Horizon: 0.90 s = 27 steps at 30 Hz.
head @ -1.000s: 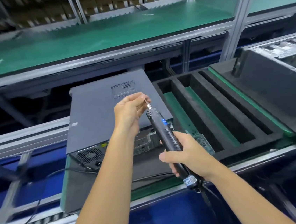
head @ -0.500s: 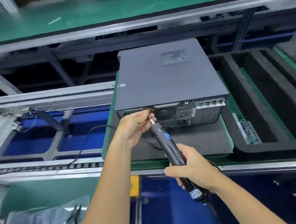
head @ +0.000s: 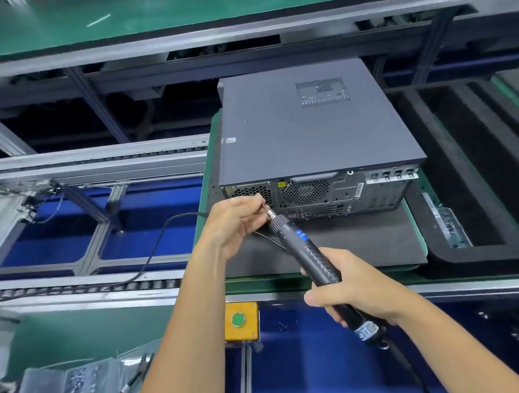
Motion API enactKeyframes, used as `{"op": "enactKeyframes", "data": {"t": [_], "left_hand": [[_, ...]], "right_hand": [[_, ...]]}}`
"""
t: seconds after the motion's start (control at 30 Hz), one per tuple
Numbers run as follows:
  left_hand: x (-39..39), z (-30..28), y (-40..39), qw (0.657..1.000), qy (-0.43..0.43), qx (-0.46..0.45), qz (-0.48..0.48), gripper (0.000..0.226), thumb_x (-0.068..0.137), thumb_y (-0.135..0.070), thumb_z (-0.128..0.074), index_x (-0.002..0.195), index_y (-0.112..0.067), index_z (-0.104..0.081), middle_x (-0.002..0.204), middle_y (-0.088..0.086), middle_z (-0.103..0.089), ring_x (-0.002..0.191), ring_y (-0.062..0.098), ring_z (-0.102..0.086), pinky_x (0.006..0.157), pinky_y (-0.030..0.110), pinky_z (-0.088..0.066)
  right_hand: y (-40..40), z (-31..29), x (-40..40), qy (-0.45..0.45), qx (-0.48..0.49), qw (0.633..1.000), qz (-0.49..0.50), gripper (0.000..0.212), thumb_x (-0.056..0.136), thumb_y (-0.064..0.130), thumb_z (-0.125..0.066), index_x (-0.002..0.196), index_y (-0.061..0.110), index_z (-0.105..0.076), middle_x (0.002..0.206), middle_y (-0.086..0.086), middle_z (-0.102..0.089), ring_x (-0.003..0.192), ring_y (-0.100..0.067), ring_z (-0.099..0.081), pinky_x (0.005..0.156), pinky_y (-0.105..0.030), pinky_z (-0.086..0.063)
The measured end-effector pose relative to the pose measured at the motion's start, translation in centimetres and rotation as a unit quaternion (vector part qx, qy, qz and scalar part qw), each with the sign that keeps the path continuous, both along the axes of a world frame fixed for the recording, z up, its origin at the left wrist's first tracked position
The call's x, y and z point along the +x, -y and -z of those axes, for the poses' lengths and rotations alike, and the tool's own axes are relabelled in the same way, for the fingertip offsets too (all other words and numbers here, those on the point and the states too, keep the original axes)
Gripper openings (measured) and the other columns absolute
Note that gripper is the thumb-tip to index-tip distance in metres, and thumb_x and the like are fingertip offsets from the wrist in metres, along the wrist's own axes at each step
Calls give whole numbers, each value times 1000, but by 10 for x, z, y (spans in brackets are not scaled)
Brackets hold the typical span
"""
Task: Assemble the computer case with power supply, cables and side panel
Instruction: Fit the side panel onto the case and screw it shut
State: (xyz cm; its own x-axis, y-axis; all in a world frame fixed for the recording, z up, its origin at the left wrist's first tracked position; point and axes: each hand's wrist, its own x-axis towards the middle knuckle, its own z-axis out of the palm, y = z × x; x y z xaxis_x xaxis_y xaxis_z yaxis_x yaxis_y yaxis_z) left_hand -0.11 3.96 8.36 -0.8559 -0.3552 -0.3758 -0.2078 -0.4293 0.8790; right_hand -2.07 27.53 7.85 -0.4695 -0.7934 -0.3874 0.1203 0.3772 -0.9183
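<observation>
Fastening the side panel looks like the step: the right hand [head: 354, 292] grips the screwdriver [head: 309, 252], the left hand [head: 238, 221] pinches its tip. The case [head: 311, 126] lies at twelve o'clock; next, line the tip onto its rear edge.
</observation>
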Motion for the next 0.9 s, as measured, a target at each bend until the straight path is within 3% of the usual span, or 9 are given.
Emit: {"op": "enactKeyframes", "data": {"t": [0.23, 0.37, 0.6, 0.73, 0.9], "left_hand": [[-9, -9, 9, 992, 17, -93, 89, 17, 85, -3, -67, 68, -4, -72, 64, 11, -68, 56, 15, -67, 54, 17, -54], [-16, -11, 10, 987, 30, -94, 127, 15, 84, -5, -68, 70, -4, -72, 66, 10, -69, 58, 15, -68, 54, 17, -54], [-30, 7, -22, 998, 50, 22, 14, 12, 85, -19, -71, 79, -8, -69, 63, 0, -63, 51, 6, -59, 48, 13, -49], [-33, 18, -38, 999, 25, 7, -48, 13, 88, -22, -69, 83, -10, -73, 69, -1, -67, 54, 5, -55, 48, 14, -47], [-33, 21, -44, 995, -24, 32, -96, 14, 91, -18, -63, 86, -11, -74, 77, 2, -72, 64, 7, -63, 63, 21, -53]], "right_hand": [[-10, -3, -8, 1, 25, 1000, -1, 50, 68, 28, -81, 94, 11, -41, 70, -14, -50, 52, -27, -52, 52, -37, -46], [-15, -1, -10, -7, 31, 999, 7, 50, 68, 29, -81, 94, 11, -42, 68, -12, -51, 52, -25, -53, 52, -36, -47], [-9, 3, -6, -14, 15, 998, 60, 39, 70, 26, -79, 90, 20, -46, 66, -10, -53, 50, -25, -52, 49, -35, -48], [-2, 8, 1, -32, 17, 995, 94, 41, 73, 23, -79, 89, 16, -43, 69, -10, -51, 48, -24, -52, 48, -34, -47], [8, 11, 7, -51, 8, 992, 115, 40, 70, 27, -79, 89, 16, -46, 68, -8, -53, 46, -21, -53, 48, -33, -48]]}}
